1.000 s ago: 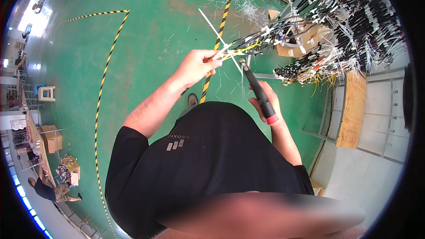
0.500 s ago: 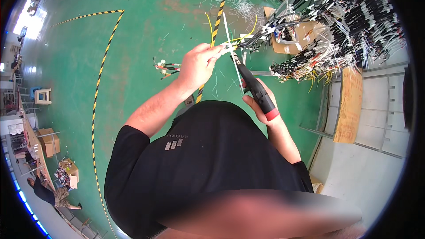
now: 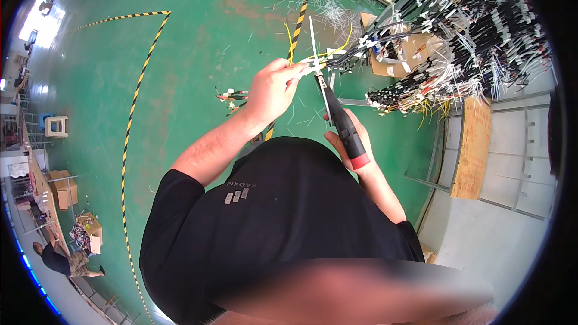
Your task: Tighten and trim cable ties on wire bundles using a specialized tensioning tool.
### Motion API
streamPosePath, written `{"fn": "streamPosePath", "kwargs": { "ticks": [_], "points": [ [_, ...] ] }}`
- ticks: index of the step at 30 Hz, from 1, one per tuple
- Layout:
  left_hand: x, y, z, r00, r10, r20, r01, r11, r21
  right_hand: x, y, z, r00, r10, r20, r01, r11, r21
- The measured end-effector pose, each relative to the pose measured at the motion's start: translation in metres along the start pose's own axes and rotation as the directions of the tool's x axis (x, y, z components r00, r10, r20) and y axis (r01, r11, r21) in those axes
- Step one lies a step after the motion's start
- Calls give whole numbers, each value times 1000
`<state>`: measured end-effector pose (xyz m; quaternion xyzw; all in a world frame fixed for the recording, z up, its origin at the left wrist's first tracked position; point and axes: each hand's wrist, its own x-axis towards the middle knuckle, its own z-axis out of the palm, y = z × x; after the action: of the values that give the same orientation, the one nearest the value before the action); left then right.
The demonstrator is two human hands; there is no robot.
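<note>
My left hand [image 3: 273, 91] pinches the end of a wire harness [image 3: 344, 60] with black and yellow wires. From there the harness runs right toward a large bundle. A long white cable tie [image 3: 313, 35] crosses the harness just past my left fingertips, one end sticking up. My right hand [image 3: 366, 146] is wrapped around a black cable tie gun [image 3: 344, 127] with a red end. Its metal nose [image 3: 320, 77] meets the tie at the harness. Loose wire ends with white connectors [image 3: 232, 96] show left of my left wrist.
A dense mass of hanging harnesses [image 3: 475, 42] fills the upper right, beside a cardboard box [image 3: 388, 67]. Tie offcuts [image 3: 328, 6] litter the green floor [image 3: 198, 72]. A wooden board [image 3: 471, 150] stands at right. A person [image 3: 57, 260] bends at a bench far left.
The cable tie gun has tilted slightly, its red end shifting left and down along with my right hand. My left hand keeps its hold on the harness.
</note>
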<state>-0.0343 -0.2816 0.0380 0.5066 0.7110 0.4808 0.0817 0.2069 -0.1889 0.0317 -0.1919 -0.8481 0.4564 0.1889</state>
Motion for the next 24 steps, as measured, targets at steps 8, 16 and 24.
{"fn": "streamPosePath", "kwargs": {
  "ticks": [8,16,24],
  "points": [
    [-2,2,-1,1000,10,-9,-10,1000,18,5,11,13,997,3,-81,0,999,38],
    [12,-22,-7,935,328,-136,-287,924,253,-3,19,1,997,60,-41,-63,996,-65],
    [54,-49,-39,699,713,51,-579,524,625,-4,-15,-22,948,295,124,-287,613,736]
  ]
}}
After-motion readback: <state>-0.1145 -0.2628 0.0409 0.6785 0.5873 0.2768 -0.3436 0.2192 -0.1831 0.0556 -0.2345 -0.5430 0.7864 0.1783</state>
